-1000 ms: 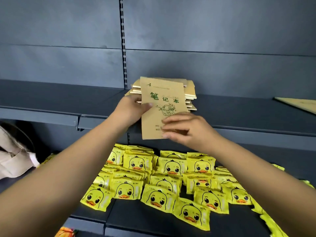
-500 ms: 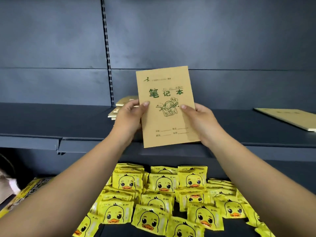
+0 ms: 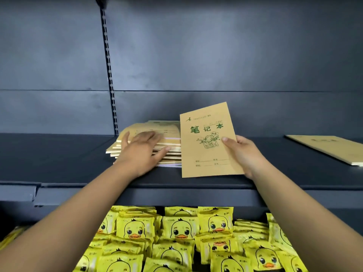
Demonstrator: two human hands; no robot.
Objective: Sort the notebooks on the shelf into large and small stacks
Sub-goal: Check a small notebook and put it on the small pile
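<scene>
green "笔记本" on held kraft notebook point(image 3: 208, 142) cover, smaller print there and on yellow duck packets point(image 3: 180, 228) unreadable

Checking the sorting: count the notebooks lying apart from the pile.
2: one notebook held upright in the right hand, one flat at the shelf's far right. More may lie out of frame.

Brown kraft-paper notebook point(image 3: 208, 140), held upright above the front of the dark shelf point(image 3: 59, 154), cover facing the camera, a little tilted. Green characters and a small drawing printed on the cover, with blank lines below. Just to its left, untidy stack of similar notebooks point(image 3: 169, 134) lying flat on the shelf, edges not aligned. Far to the right, well apart, one larger flat notebook point(image 3: 326, 148) lying alone on the same shelf.
</scene>
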